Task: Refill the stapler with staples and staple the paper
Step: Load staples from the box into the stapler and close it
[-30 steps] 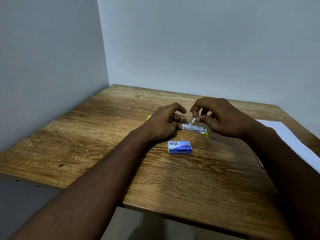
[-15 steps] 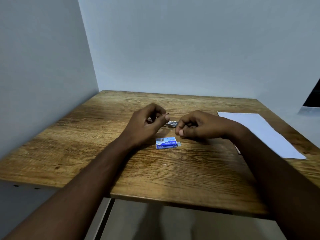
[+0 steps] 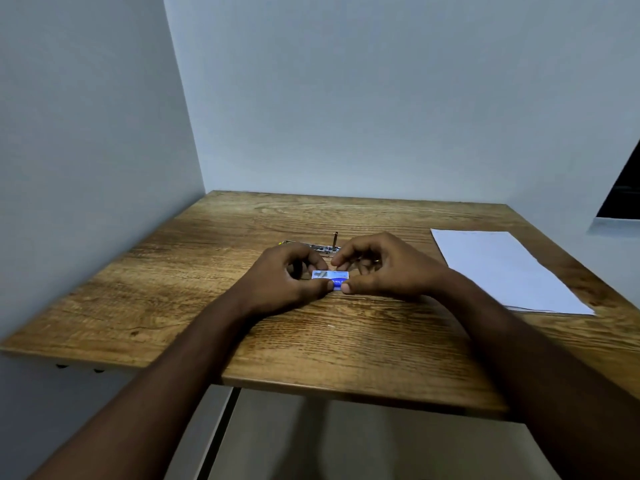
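Stapler (image 3: 304, 245): bare metal, opened out flat on the table (image 3: 346, 344), with a yellowish tip at its left end and a thin rod standing upright at its right.
Staple box (image 3: 329, 277): small, blue and white, just in front of the stapler. It is pinched at its ends by left hand (image 3: 287, 280) and right hand (image 3: 384, 270).
Paper (image 3: 502, 268): white, lying flat at the table's right side, well apart.

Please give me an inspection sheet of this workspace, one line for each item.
Surface: wooden table, flat.
Job's things: stapler lies open behind the hands; box held between them; paper flat at right.
Clutter: nothing seen.
Grips: left hand and right hand both pinch the box.
Cables: nothing seen.
Surroundings: pale walls at left and back; dark opening at far right.
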